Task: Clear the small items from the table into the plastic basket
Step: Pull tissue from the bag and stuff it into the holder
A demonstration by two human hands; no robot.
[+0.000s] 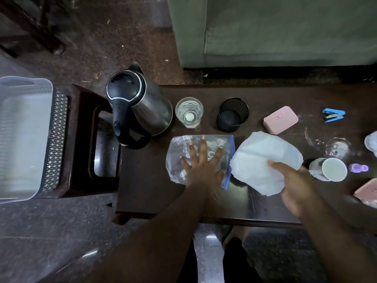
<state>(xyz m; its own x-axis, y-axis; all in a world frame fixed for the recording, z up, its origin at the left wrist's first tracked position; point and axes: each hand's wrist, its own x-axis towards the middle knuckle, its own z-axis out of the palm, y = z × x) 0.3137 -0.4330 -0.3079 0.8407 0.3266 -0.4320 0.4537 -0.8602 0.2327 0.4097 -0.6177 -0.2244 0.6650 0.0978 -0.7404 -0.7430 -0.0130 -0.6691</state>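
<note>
Though labelled, pink box unreadable

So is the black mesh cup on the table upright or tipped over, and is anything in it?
Upright and empty: the black mesh cup stands on its base, round mouth facing up, and its bare bottom shows inside.

Dim indoor light; soft glare on the dark table near edge and steel kettle; wide-angle bending and blur at the left edge
</note>
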